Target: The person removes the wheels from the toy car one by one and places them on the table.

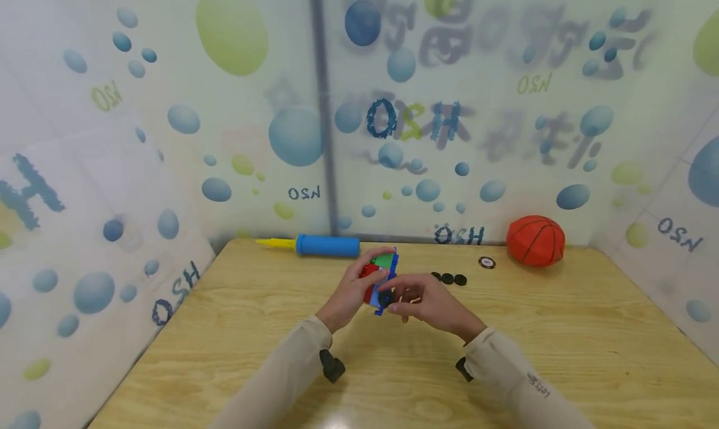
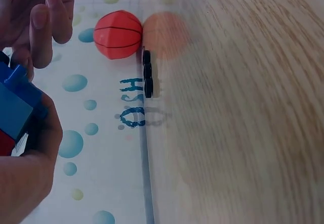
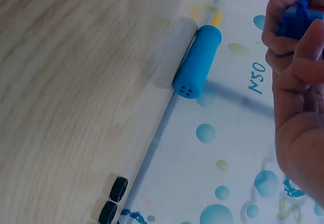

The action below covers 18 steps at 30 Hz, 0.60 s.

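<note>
A small block toy (image 1: 385, 268) of blue, red and green pieces is held above the middle of the wooden table (image 1: 562, 354). My left hand (image 1: 352, 286) grips it from the left, fingers curled round its top and side. My right hand (image 1: 414, 296) comes in from the right and pinches a black wheel (image 1: 385, 298) at the toy's lower end. The left wrist view has the blue blocks (image 2: 17, 100) in my left hand (image 2: 30, 163). In the right wrist view my right hand's (image 3: 298, 113) thumb lies against the blue block (image 3: 296, 20).
Three loose black wheels (image 1: 447, 278) lie in a row just beyond the hands, with a small round disc (image 1: 487, 262) further right. An orange basketball (image 1: 535, 240) sits at the back right, a blue pump (image 1: 327, 245) with a yellow tip at the back wall. Printed panels enclose the table.
</note>
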Available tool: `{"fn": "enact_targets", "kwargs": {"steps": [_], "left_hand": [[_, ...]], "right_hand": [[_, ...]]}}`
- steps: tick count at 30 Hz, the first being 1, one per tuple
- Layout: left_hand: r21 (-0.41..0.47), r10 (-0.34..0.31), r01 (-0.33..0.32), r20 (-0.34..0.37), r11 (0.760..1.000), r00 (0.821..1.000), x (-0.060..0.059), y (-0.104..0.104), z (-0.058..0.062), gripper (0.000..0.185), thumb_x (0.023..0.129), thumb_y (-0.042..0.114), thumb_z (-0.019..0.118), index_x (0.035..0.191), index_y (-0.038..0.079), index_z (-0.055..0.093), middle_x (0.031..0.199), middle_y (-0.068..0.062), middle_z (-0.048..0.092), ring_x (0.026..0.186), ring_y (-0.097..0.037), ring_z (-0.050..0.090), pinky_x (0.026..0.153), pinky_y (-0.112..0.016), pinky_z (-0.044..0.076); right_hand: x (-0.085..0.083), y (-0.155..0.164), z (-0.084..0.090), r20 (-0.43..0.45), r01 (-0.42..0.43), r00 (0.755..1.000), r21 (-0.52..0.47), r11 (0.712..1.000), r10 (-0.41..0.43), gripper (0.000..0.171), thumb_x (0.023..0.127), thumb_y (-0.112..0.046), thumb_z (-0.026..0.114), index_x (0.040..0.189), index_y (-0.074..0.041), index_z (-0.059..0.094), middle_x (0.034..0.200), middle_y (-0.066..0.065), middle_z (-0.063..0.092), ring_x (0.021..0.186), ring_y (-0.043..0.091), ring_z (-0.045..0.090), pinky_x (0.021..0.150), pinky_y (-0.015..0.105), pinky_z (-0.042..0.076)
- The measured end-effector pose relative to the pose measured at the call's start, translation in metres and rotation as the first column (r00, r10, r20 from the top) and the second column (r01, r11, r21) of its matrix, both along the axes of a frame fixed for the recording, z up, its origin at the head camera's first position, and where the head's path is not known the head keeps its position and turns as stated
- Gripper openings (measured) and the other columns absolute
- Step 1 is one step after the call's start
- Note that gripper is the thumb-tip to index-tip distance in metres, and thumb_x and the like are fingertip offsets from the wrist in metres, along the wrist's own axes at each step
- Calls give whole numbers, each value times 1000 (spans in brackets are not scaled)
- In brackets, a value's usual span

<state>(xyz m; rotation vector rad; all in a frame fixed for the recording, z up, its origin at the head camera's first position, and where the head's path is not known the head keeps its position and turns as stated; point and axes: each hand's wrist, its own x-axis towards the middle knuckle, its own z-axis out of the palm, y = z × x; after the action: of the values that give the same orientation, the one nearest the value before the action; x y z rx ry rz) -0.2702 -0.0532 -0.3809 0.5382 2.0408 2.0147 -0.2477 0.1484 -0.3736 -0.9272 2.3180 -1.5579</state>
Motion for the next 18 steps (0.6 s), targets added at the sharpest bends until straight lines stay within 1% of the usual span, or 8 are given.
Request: {"fn": "enact_targets", "kwargs": {"steps": [2, 4, 7, 10, 14, 16, 18], "left_hand": [[7, -6, 6, -17, 1000, 1000, 1, 0, -1, 38, 106, 23, 48, 142, 33, 51, 144, -8, 44, 119, -27, 47, 85, -33, 55], [11, -7, 8, -34, 1000, 999, 2, -1, -1, 38, 107, 22, 47, 143, 31, 51, 145, -8, 44, 118, -26, 48, 86, -33, 55], [17, -7, 8, -55, 1000, 998, 3, -1, -2, 38, 107, 22, 46, 144, 26, 51, 144, -10, 44, 115, -24, 49, 86, -32, 53], [11, 1, 0, -82, 1000, 997, 4, -1, -2, 38, 106, 22, 47, 144, 24, 51, 143, -11, 46, 114, -24, 49, 87, -31, 51], [-23, 1, -4, -108, 1000, 994, 4, 0, -2, 37, 105, 23, 51, 142, 25, 53, 143, -8, 48, 117, -24, 48, 89, -32, 50], [-38, -4, 0, -113, 999, 994, 4, 1, -2, 37, 105, 23, 52, 142, 25, 53, 143, -7, 48, 119, -25, 48, 90, -32, 50], [-45, -7, 2, -109, 999, 994, 3, 2, -3, 37, 104, 23, 53, 142, 25, 53, 143, -8, 48, 119, -25, 48, 90, -32, 51]], "right_hand": [[2, -4, -2, -13, -1, 1000, -1, 1000, 1, 29, 95, -12, 68, 124, -6, 68, 93, 18, 67, 65, 21, 66, 63, 39, 59], [4, -9, -3, -29, -7, 1000, -4, 1000, 7, 27, 95, -13, 68, 122, -6, 68, 96, 18, 69, 65, 20, 66, 62, 40, 59], [6, -14, -4, -42, -6, 999, -4, 1000, 6, 25, 95, -15, 68, 119, -9, 69, 95, 18, 69, 63, 18, 64, 60, 41, 59], [5, -15, -6, 3, 5, 1000, -24, 1000, -5, 23, 96, -18, 67, 118, -11, 69, 90, 19, 68, 60, 14, 60, 57, 38, 56], [3, -13, -9, 69, 12, 998, -55, 998, -8, 21, 97, -16, 66, 116, -7, 69, 85, 15, 68, 59, 11, 56, 56, 37, 54], [2, -12, -10, 64, 17, 998, -52, 999, -14, 20, 95, -15, 68, 113, -6, 69, 83, 11, 68, 59, 11, 56, 57, 37, 54], [2, -13, -10, 49, 20, 999, -46, 999, -18, 19, 94, -15, 70, 111, -5, 70, 81, 10, 68, 59, 11, 56, 57, 38, 55]]}}
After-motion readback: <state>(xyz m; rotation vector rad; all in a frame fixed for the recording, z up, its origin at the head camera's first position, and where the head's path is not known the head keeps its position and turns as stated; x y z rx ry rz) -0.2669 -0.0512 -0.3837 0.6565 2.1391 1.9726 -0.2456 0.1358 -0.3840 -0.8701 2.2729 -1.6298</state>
